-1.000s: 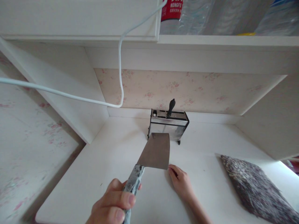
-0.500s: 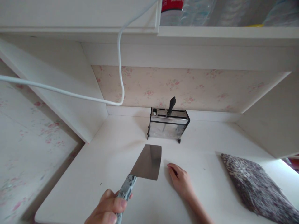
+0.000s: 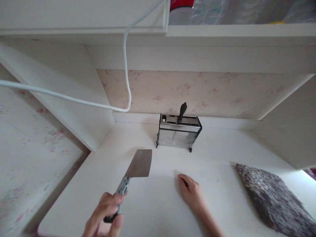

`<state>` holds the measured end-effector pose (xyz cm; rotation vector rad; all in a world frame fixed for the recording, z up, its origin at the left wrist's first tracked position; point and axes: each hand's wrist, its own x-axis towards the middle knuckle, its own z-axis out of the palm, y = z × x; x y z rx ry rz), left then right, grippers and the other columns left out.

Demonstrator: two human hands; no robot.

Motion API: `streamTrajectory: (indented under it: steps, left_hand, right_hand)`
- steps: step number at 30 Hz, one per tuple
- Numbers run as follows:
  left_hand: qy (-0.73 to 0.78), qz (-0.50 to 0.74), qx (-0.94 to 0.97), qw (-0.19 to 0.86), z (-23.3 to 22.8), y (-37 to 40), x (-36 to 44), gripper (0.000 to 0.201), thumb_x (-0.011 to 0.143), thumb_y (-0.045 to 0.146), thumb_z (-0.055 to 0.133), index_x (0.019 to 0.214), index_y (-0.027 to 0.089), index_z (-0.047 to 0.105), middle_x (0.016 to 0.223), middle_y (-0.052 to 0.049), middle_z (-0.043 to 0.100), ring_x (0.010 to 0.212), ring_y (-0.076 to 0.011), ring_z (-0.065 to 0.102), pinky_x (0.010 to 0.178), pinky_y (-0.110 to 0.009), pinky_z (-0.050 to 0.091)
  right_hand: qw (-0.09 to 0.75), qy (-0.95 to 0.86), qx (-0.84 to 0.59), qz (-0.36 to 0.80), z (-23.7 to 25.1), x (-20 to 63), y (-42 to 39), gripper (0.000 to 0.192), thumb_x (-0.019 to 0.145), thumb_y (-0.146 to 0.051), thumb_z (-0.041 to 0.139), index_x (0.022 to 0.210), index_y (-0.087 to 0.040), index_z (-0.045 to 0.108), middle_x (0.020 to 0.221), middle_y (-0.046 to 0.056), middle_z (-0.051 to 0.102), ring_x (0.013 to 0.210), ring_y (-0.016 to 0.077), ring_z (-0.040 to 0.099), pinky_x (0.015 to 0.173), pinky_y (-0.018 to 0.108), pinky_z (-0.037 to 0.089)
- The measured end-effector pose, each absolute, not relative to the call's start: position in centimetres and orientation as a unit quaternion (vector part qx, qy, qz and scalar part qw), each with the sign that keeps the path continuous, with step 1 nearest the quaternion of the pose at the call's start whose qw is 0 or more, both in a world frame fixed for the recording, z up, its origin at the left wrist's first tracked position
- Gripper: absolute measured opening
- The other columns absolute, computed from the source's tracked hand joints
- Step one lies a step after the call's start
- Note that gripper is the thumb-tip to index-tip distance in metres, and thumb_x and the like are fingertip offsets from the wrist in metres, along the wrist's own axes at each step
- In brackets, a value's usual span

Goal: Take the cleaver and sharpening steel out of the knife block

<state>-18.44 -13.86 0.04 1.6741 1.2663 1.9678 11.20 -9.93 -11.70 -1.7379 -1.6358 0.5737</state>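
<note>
Lower and further left of the knife block (image 3: 179, 133) than a second ago, the cleaver (image 3: 138, 164) hangs low over the table (image 3: 158, 204), well short of the block's slots. Left hand (image 3: 105, 215) pinches its handle; right hand (image 3: 192, 194) lies flat, holding nothing, beside a patterned cushion (image 3: 271, 197).

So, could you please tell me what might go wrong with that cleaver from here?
The left hand grips the broad steel cleaver only near the end of its mottled handle, so the heavy blade might twist or slip. The right hand lies flat on the white counter beside the blade and could be nicked by a sideways swing. The steel knife block behind could also be knocked.
</note>
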Motion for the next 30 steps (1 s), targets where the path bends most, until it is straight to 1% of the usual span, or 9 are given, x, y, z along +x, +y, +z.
streamTrajectory:
  steps: [2, 5, 8, 13, 18, 21, 25, 30]
  left_hand:
    - [0.422, 0.667, 0.603, 0.118, -0.6, -13.0, -19.7, 0.021, 0.073, 0.008, 0.065, 0.09, 0.02, 0.066, 0.087, -0.005, 0.074, 0.078, -0.0234, 0.069, 0.082, -0.043, 0.053]
    - [0.4, 0.667, 0.612, 0.14, -1.6, -11.4, -21.5, 0.02, 0.075, 0.004, 0.063, 0.089, 0.017, 0.065, 0.089, -0.006, 0.072, 0.084, -0.0239, 0.069, 0.078, -0.04, 0.054]
    - [0.388, 0.684, 0.596, 0.162, -2.5, -10.0, -22.9, 0.021, 0.075, 0.003, 0.063, 0.09, 0.017, 0.065, 0.091, -0.007, 0.071, 0.089, -0.025, 0.067, 0.075, -0.041, 0.055]
    - [0.392, 0.693, 0.582, 0.167, -4.1, -9.0, -24.4, 0.019, 0.075, 0.005, 0.065, 0.088, 0.018, 0.065, 0.089, -0.006, 0.07, 0.089, -0.0276, 0.067, 0.072, -0.044, 0.056]
    - [0.425, 0.684, 0.574, 0.149, -5.5, -8.9, -25.4, 0.014, 0.074, 0.01, 0.068, 0.084, 0.018, 0.065, 0.087, -0.005, 0.07, 0.09, -0.0281, 0.068, 0.074, -0.047, 0.057]
    - [0.435, 0.682, 0.569, 0.146, -5.8, -8.7, -25.6, 0.01, 0.075, 0.012, 0.068, 0.081, 0.019, 0.064, 0.085, -0.005, 0.069, 0.089, -0.0272, 0.067, 0.074, -0.046, 0.057]
    - [0.431, 0.685, 0.561, 0.173, -5.9, -8.4, -25.5, 0.01, 0.076, 0.011, 0.067, 0.081, 0.019, 0.063, 0.086, -0.005, 0.069, 0.089, -0.0262, 0.066, 0.071, -0.043, 0.056]
    - [0.445, 0.684, 0.545, 0.195, -6.7, -8.4, -25.8, 0.01, 0.076, 0.012, 0.067, 0.08, 0.019, 0.062, 0.087, -0.004, 0.069, 0.089, -0.0251, 0.066, 0.079, -0.045, 0.054]
  right_hand:
    - [0.339, -0.63, -0.663, 0.218, -11.7, 11.3, -10.0, 0.038, 0.094, -0.044, 0.04, 0.099, -0.02, 0.068, 0.097, 0.007, 0.071, 0.087, 0.0202, 0.067, 0.078, 0.031, 0.051]
    - [0.337, -0.633, -0.664, 0.213, -11.8, 11.3, -9.9, 0.037, 0.094, -0.044, 0.04, 0.099, -0.021, 0.068, 0.096, 0.006, 0.071, 0.086, 0.0202, 0.067, 0.076, 0.031, 0.052]
    - [0.336, -0.636, -0.662, 0.211, -11.9, 11.4, -9.8, 0.037, 0.095, -0.044, 0.039, 0.099, -0.021, 0.068, 0.098, 0.006, 0.071, 0.087, 0.0205, 0.067, 0.077, 0.031, 0.052]
    - [0.327, -0.637, -0.665, 0.214, -11.9, 11.4, -9.8, 0.036, 0.095, -0.044, 0.039, 0.1, -0.022, 0.067, 0.1, 0.005, 0.071, 0.089, 0.0208, 0.067, 0.079, 0.032, 0.052]
    - [0.324, -0.636, -0.667, 0.213, -11.8, 11.3, -9.8, 0.036, 0.095, -0.045, 0.039, 0.1, -0.022, 0.067, 0.098, 0.006, 0.071, 0.088, 0.0208, 0.067, 0.078, 0.033, 0.052]
    - [0.322, -0.638, -0.667, 0.209, -11.8, 11.3, -9.8, 0.036, 0.095, -0.044, 0.04, 0.1, -0.022, 0.067, 0.099, 0.006, 0.071, 0.088, 0.0205, 0.067, 0.078, 0.032, 0.052]
    - [0.321, -0.641, -0.666, 0.206, -11.7, 11.2, -9.8, 0.035, 0.095, -0.044, 0.04, 0.1, -0.022, 0.067, 0.1, 0.005, 0.071, 0.089, 0.0204, 0.067, 0.08, 0.032, 0.052]
    - [0.317, -0.642, -0.668, 0.203, -11.7, 11.1, -9.8, 0.035, 0.095, -0.043, 0.039, 0.1, -0.023, 0.067, 0.101, 0.005, 0.071, 0.09, 0.0204, 0.067, 0.081, 0.032, 0.052]
